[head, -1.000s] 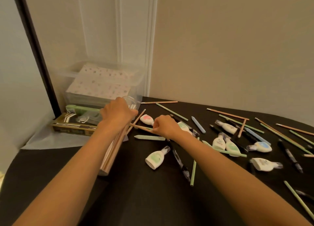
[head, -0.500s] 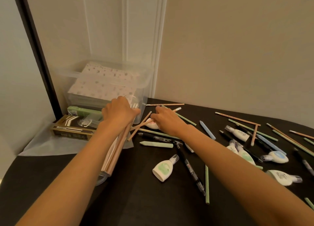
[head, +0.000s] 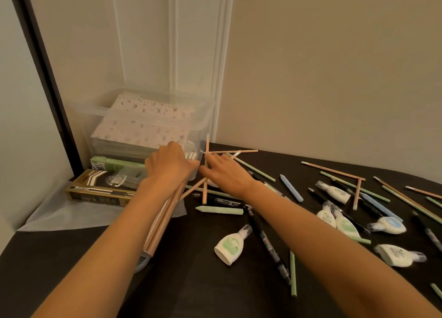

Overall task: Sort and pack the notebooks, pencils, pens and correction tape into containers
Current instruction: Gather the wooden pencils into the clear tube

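Black table (head: 191,281), left hand (head: 171,167) gripping clear tube (head: 190,147), right hand (head: 227,176) pinching tan pencil (head: 207,145)

Dim, warm indoor light, yellowish cast on wall (head: 334,78) and arms; source cannot be told. Black table (head: 203,291) swallows detail, shadows on it barely read. Faint sheen on clear bin (head: 143,113) and on the cup (head: 192,150) the left hand (head: 171,167) grips. Whole view slightly soft; right hand (head: 226,175) smeared at the fingertips. Wide-angle bend: post (head: 45,78) leans, table's far edge curves.
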Demonstrator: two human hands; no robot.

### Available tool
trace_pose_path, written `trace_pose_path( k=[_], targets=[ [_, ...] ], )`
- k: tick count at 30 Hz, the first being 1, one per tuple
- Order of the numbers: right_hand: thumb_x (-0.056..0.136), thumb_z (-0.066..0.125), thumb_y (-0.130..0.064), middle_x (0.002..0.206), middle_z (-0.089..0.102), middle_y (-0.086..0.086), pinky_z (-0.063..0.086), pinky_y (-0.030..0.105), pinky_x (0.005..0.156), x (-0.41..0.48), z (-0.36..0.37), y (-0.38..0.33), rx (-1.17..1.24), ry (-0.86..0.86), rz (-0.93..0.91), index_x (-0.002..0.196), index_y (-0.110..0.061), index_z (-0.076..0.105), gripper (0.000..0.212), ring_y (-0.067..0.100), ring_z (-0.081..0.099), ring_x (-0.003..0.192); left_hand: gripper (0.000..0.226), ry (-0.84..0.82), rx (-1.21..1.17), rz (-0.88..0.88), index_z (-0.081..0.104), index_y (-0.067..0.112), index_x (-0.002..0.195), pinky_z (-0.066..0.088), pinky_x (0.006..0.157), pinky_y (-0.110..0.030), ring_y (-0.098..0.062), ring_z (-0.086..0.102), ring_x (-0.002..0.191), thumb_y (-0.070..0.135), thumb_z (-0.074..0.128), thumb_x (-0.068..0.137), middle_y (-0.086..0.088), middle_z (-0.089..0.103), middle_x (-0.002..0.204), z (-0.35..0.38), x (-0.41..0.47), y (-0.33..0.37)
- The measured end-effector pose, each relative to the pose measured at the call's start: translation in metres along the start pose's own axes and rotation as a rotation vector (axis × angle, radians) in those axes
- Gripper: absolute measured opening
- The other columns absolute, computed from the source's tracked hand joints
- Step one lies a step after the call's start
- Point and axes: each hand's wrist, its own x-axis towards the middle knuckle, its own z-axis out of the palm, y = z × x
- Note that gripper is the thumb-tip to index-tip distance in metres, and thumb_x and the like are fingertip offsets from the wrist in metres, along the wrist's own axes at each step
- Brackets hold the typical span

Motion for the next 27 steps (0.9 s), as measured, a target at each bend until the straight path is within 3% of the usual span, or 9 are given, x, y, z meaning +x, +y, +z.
trace_pose_path(
  k=[2, 4, 7, 10, 14, 19, 21, 27],
  targets=[
    [0.06, 0.082, -0.015, 0.094, 0.062, 0.013, 0.052, 0.033, 0.067, -0.018, -0.008, 0.013, -0.098, 0.093, 0.099, 0.084, -0.012, 0.066, 0.029, 0.024, 0.06, 0.079, 0.05, -0.002, -0.005, 0.028, 0.05, 0.005, 0.117, 0.042, 0.082, -0.037, -0.033, 0.055, 0.107, 0.041, 0.062, 0.084, -0.014, 0.058, 0.116, -0.001, -0.006, 0.008],
    [0.064, 0.074, -0.018, 0.103, 0.062, 0.013, 0.052, 0.04, 0.081, -0.037, -0.016, 0.029, -0.18, 0.146, 0.214, 0.085, -0.014, 0.067, 0.022, 0.025, 0.053, 0.097, 0.05, -0.01, -0.013, 0.057, 0.05, 0.007, 0.119, 0.042, 0.081, -0.036, -0.032, 0.056, 0.106, 0.041, 0.062, 0.084, -0.013, 0.058, 0.116, -0.001, -0.013, 0.018],
    [0.077, 0.064, -0.01, 0.108, 0.061, 0.015, 0.046, 0.042, 0.094, -0.074, -0.038, 0.047, -0.19, 0.015, 0.365, 0.104, -0.01, 0.062, 0.027, 0.029, 0.053, 0.104, 0.052, -0.064, -0.015, 0.12, 0.05, 0.009, 0.119, 0.041, 0.08, -0.035, -0.031, 0.055, 0.107, 0.042, 0.065, 0.081, -0.012, 0.057, 0.117, 0.003, -0.027, 0.039],
    [0.097, 0.041, -0.011, 0.109, 0.059, 0.011, 0.041, 0.032, 0.085, -0.108, -0.057, 0.059, -0.105, -0.159, 0.515, 0.126, -0.011, 0.042, 0.029, 0.026, 0.057, 0.098, 0.054, -0.12, -0.014, 0.198, 0.048, 0.009, 0.117, 0.042, 0.082, -0.036, -0.031, 0.053, 0.109, 0.044, 0.066, 0.079, -0.013, 0.056, 0.119, 0.01, -0.044, 0.058],
    [0.095, 0.043, -0.008, 0.106, 0.06, 0.009, 0.039, 0.032, 0.085, -0.144, -0.073, 0.069, -0.154, -0.143, 0.66, 0.123, -0.012, 0.042, 0.028, 0.025, 0.057, 0.097, 0.05, -0.147, -0.018, 0.288, 0.049, 0.013, 0.113, 0.043, 0.085, -0.037, -0.028, 0.054, 0.107, 0.043, 0.067, 0.079, -0.009, 0.057, 0.117, 0.018, -0.069, 0.084],
    [0.095, 0.043, -0.006, 0.104, 0.062, 0.008, 0.039, 0.031, 0.083, -0.179, -0.087, 0.08, -0.164, -0.123, 0.846, 0.119, -0.011, 0.043, 0.025, 0.025, 0.058, 0.095, 0.062, -0.199, -0.006, 0.32, 0.044, 0.015, 0.128, 0.042, 0.096, -0.038, -0.027, 0.051, 0.116, 0.042, 0.069, 0.078, -0.008, 0.053, 0.128, 0.023, -0.087, 0.102],
    [0.095, 0.042, -0.007, 0.103, 0.062, 0.008, 0.039, 0.031, 0.083, -0.19, -0.091, 0.079, -0.17, -0.108, 0.855, 0.118, -0.011, 0.044, 0.023, 0.025, 0.058, 0.094, 0.063, -0.213, 0.001, 0.334, 0.044, 0.015, 0.13, 0.042, 0.096, -0.038, -0.027, 0.051, 0.116, 0.042, 0.069, 0.079, -0.008, 0.053, 0.128, 0.024, -0.095, 0.11],
    [0.092, 0.045, -0.002, 0.103, 0.06, 0.009, 0.036, 0.031, 0.084, -0.191, -0.096, 0.053, -0.082, -0.117, 0.625, 0.114, -0.01, 0.049, 0.024, 0.024, 0.054, 0.093, 0.059, -0.239, -0.038, 0.386, 0.046, 0.015, 0.128, 0.044, 0.093, -0.038, -0.025, 0.053, 0.112, 0.039, 0.069, 0.079, -0.007, 0.056, 0.124, 0.028, -0.113, 0.134]
  ],
)
